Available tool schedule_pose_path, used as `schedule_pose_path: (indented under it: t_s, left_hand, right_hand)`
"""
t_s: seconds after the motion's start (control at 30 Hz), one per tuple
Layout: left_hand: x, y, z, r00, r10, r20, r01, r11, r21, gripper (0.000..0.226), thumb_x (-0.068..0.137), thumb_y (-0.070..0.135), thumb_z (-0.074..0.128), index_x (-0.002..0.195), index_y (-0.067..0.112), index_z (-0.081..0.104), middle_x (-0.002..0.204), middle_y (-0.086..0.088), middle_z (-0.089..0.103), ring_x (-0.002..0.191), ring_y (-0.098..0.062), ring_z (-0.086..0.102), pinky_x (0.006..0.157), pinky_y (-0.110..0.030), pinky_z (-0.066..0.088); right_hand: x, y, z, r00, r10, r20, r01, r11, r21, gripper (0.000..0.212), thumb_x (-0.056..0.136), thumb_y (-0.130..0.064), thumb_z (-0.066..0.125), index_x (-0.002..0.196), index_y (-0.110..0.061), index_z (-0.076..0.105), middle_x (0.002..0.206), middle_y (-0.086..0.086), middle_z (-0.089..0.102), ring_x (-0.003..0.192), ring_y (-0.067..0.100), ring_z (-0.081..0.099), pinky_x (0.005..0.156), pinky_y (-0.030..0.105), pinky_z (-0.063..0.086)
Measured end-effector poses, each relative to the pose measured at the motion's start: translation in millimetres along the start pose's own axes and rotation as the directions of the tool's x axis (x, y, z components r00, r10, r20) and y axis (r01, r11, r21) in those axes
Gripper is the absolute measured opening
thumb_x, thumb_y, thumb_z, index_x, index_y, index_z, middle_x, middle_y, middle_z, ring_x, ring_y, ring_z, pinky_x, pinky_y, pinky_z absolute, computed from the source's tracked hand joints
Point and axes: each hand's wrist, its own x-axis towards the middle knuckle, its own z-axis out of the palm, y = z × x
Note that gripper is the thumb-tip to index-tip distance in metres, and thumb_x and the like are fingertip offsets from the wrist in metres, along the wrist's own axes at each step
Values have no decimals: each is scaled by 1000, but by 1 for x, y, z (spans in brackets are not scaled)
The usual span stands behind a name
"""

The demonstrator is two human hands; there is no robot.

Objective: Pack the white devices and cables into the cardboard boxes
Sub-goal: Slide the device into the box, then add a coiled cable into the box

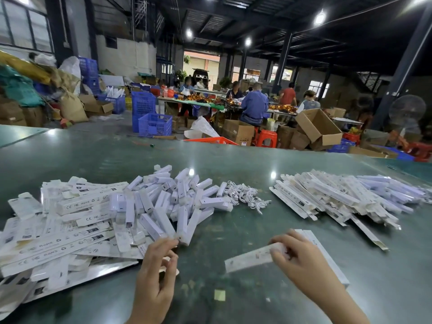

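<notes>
Head view
Counter (233, 160): green and glossy, carrying all the packing goods.
Flat boxes (58, 232): a white heap of unfolded cartons at the left, printed with CE, FC and RoHS marks.
Devices (173, 202): a pile of white sticks in the middle, overlapping the right edge of the flat boxes.
Cables (245, 195): a small tangle of white cords touching the right side of the device pile.
Packed boxes (339, 197): a heap of long slim cartons at the right, well apart from the cables.
Left hand (159, 265): fingers curled, fingertips at the near end of one device at the pile's edge; the grip itself is unclear.
Right hand (301, 256): fingers curled round one end of a long box (247, 258), blurred, held just above the counter.
Paper scrap (219, 295): lies between the forearms.
</notes>
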Motion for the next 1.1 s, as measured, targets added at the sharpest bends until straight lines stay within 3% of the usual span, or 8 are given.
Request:
schedule_pose_path:
  t_s: [0.13,0.23,0.33,0.4,0.5,0.73,0.93,1.1]
  left_hand:
    - [-5,-7,2,999,9,43,-12,996,87,26,97,37,42,121,43,53,119,18,51,87,-11,60,72,-13,47]
    - [-6,-10,2,999,30,44,-35,993,116,34,91,20,46,118,38,55,115,17,53,79,-5,59,70,-16,47]
    - [-7,-12,2,999,22,44,-28,991,128,35,89,17,46,117,35,57,114,13,53,76,-5,58,70,-15,46]
    - [-9,-12,2,999,7,49,-13,991,130,35,88,17,46,116,34,57,113,11,54,75,-6,58,70,-15,47]
    - [-11,-13,2,998,-7,63,-2,989,148,34,88,17,46,116,34,57,112,10,54,77,-6,58,73,-16,46]
    - [-10,-10,3,993,-93,68,78,979,191,31,87,18,46,110,35,58,112,21,49,76,-2,55,72,-6,41]
    - [-11,-11,10,977,-198,73,179,961,210,57,79,-11,59,100,42,55,107,23,48,65,-1,50,56,-11,44]
    - [-13,-12,7,970,-236,48,220,950,221,60,74,-20,62,94,37,57,108,24,48,72,1,52,65,-7,43]
  right_hand:
    - [-4,61,6,921,220,-320,-246,968,-43,19,77,-3,73,93,-13,73,85,1,56,71,19,60,68,17,41]
    - [-13,100,27,913,295,-280,-388,839,-381,21,70,-15,80,90,-15,76,86,8,63,88,34,55,79,35,45]
    - [-18,111,43,874,406,-266,-485,708,-514,22,77,-35,70,99,-33,68,115,0,58,113,28,42,95,39,37]
    - [-15,114,45,876,439,-201,-464,654,-598,36,83,-49,56,119,-49,51,137,-9,40,127,22,27,103,39,26]
    - [-6,118,42,892,435,-123,-397,622,-675,38,88,-55,47,126,-56,41,142,-14,33,130,21,22,105,40,21]
    - [3,126,33,842,527,-116,-452,574,-683,42,87,-54,47,125,-37,47,136,-5,36,123,24,27,101,40,28]
    - [38,72,68,939,341,49,-263,803,-534,47,89,-50,46,135,-41,38,138,-8,36,126,22,23,103,40,23]
    - [90,24,106,958,119,260,22,877,-481,42,91,-43,45,133,-41,44,131,-7,45,123,22,27,96,38,22]
